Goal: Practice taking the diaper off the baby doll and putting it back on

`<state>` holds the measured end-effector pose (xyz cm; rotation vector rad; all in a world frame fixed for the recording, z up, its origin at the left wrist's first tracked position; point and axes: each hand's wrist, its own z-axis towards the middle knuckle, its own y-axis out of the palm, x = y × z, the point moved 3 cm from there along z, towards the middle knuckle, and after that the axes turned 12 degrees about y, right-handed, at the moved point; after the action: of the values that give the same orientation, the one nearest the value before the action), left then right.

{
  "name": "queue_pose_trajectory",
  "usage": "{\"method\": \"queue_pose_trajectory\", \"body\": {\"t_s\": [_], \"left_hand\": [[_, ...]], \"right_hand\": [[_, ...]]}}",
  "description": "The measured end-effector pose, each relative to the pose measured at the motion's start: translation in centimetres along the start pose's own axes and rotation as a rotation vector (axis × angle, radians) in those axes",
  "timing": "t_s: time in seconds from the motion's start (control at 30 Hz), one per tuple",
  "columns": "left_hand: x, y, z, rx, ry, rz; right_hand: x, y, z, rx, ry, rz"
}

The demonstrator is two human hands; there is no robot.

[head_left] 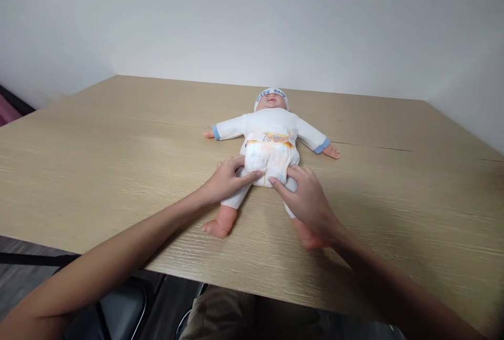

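Observation:
A baby doll [271, 124] in a white suit with blue cuffs and a white cap lies on its back on the wooden table [118, 161], head away from me. A white diaper [271, 157] with an orange printed band is wrapped round its hips. My left hand [227, 179] rests on the doll's left-side thigh, thumb pressed against the diaper's lower edge. My right hand [307, 198] covers the other thigh, fingers curled with the thumb at the diaper's crotch. Both hands are closed on the doll's legs by the diaper.
A pale wall rises behind the table. The table's near edge runs just in front of my lap, with a dark chair [126, 308] below at the left. A pink object [8, 111] shows at the far left edge.

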<state>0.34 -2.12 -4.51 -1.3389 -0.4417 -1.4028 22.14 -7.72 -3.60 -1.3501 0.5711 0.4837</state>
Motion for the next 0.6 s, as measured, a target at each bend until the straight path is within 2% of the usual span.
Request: {"method": "queue_pose_trajectory", "body": {"t_s": [0.2, 0.4, 0.6], "left_hand": [[-0.5, -0.1, -0.1, -0.063, -0.096, -0.239], [-0.8, 0.2, -0.4, 0.032, -0.201, -0.620], [-1.6, -0.2, -0.4, 0.087, -0.236, -0.613]], "right_hand": [[0.9, 0.1, 0.8, -0.091, 0.018, 0.210], [1.4, -0.5, 0.8, -0.179, 0.161, 0.412], [1.6, -1.2, 0.4, -0.115, 0.181, 0.414]]}}
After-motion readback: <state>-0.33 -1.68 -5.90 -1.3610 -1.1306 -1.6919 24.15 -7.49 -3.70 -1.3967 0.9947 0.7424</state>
